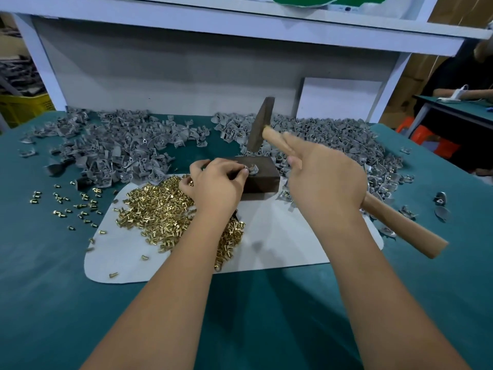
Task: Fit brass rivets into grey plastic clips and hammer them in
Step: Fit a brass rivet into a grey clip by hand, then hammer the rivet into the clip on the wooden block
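Observation:
My left hand [216, 182] pinches a grey plastic clip [253, 169] with a brass rivet in it, holding it on top of a dark metal block [264, 177]. My right hand [322, 174] grips the wooden handle of a hammer [405, 225]; two fingers stretch along the handle. The dark hammer head [261, 126] is raised above and behind the block, blurred. A heap of brass rivets [165, 209] lies on a white mat [280, 241] under my left wrist.
Piles of grey clips [120, 145] cover the back left of the green table [53, 289]; clips with rivets [341, 137] lie back right. Loose rivets [69, 204] are scattered left of the mat. A white shelf frame [392, 78] stands behind. Another person sits far right.

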